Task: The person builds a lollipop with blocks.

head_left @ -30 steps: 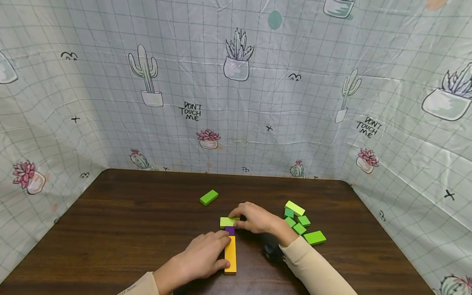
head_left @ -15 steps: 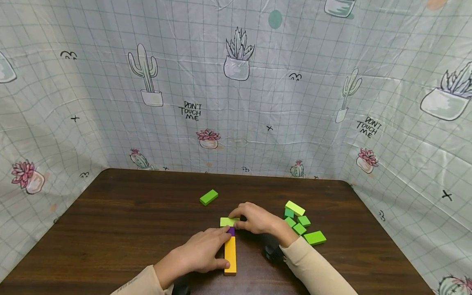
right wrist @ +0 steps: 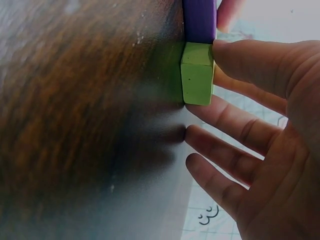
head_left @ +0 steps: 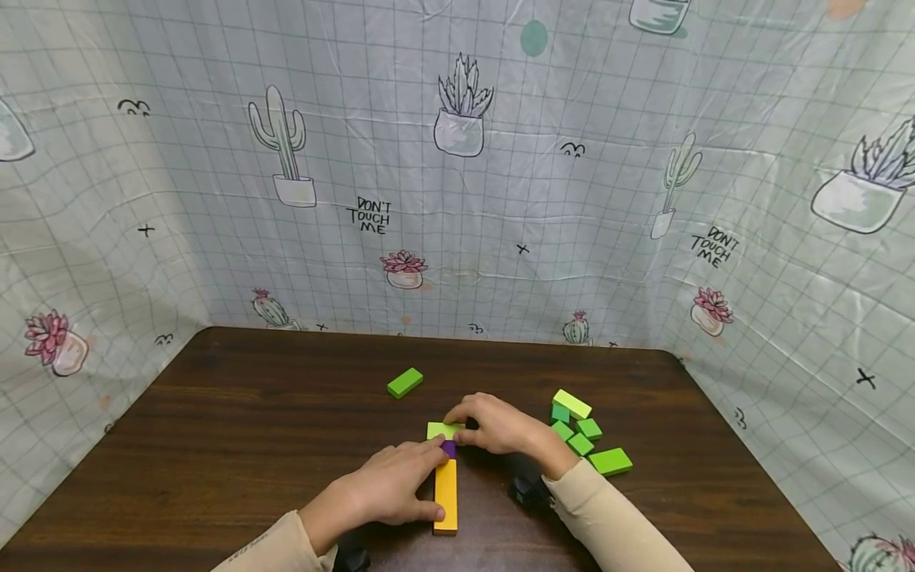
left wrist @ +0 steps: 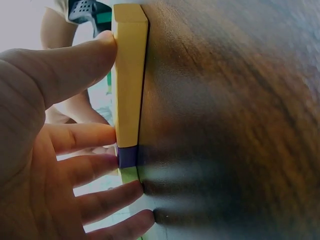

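Three blocks lie end to end on the table: a long yellow block point(head_left: 445, 496), a small purple block point(head_left: 449, 450) and, set crosswise at the far end, a light green block point(head_left: 439, 430). My left hand point(head_left: 393, 483) rests along the row's left side with fairly straight fingers. Its thumb touches the yellow block near the close end, and a fingertip lies on the purple one. My right hand point(head_left: 496, 423) pinches the light green block between thumb and index finger; its other fingers extend past the block in the right wrist view point(right wrist: 260, 125).
Alone at the back lies a green block point(head_left: 405, 383). To the right is a loose group: a pale yellow-green block point(head_left: 572, 403), several small green cubes point(head_left: 581, 443) and a larger green block point(head_left: 610, 461). A patterned curtain point(head_left: 465, 199) hangs behind the table point(head_left: 250, 413).
My left fingertips have slid slightly forward over the purple block, and the hand has spread a little. The right hand holds still on the light green block. The row has barely shifted.
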Available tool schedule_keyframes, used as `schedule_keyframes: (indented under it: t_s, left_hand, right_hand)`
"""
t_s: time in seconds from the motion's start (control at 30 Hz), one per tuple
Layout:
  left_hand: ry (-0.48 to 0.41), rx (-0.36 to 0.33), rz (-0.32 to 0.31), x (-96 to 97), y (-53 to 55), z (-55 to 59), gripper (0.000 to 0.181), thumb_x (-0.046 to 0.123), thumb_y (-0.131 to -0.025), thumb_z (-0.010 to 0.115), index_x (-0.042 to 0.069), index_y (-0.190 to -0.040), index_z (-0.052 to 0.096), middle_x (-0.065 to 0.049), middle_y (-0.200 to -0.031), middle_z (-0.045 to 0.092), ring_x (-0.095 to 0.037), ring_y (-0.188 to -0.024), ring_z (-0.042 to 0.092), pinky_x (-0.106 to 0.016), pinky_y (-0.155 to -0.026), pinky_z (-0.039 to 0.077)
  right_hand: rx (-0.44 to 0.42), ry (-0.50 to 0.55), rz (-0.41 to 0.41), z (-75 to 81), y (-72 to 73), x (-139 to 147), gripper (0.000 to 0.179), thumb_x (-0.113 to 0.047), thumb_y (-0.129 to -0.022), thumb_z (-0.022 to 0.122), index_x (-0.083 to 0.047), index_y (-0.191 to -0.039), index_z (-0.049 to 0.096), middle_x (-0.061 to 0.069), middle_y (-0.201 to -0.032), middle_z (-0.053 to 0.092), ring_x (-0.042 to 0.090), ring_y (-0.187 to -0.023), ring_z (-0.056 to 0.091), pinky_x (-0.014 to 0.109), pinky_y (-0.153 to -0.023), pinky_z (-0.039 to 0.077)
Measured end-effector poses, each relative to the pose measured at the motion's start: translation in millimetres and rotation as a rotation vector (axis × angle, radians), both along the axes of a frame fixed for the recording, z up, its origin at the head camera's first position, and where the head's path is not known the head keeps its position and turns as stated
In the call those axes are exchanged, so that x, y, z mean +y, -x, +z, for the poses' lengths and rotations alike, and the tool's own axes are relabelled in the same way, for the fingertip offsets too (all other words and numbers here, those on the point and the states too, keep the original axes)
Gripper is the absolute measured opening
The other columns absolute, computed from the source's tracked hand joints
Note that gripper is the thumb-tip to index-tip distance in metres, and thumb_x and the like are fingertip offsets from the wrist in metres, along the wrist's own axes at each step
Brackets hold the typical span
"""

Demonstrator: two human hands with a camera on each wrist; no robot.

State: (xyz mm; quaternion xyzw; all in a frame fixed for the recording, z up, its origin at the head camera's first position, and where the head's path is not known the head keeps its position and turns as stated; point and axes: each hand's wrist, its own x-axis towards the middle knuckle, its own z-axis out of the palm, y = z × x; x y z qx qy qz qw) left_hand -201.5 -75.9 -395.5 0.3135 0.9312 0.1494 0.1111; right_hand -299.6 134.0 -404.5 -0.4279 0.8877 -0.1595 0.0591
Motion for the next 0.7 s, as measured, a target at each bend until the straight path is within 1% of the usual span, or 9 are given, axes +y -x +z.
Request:
schedule_keyframes:
  t_s: [0.43, 0.7]
  left_hand:
    - [-0.001, -0.009, -0.001, -0.3, 0.2, -0.7, 0.07, 0.055, -0.083, 0.067, 0.017, -0.139, 0.05, -0.004, -0.151, 0.036, -0.026, -0.134, 0.039, -0.052, -0.102, 0.037]
    - [0.01, 0.004, 0.0, 0.0, 0.3, 0.0, 0.07, 0.055, -0.082, 0.067, 0.016, -0.138, 0.051, -0.004, -0.151, 0.036, -0.027, -0.132, 0.04, -0.051, -0.101, 0.038]
  right_hand:
    - [-0.005, 0.004, 0.002, 1.3, -0.6, -0.3, 0.023, -0.021, -0.093, 0.063, -0.015, -0.116, 0.069, -0.006, -0.11, 0.064, 0.011, -0.101, 0.056, 0.03, -0.09, 0.047]
    - [-0.008, 0.016, 0.004, 0.7, -0.3, 0.4, 0.024, -0.021, -0.093, 0.064, -0.015, -0.116, 0.069, -0.005, -0.109, 0.064, 0.01, -0.1, 0.055, 0.03, -0.089, 0.047]
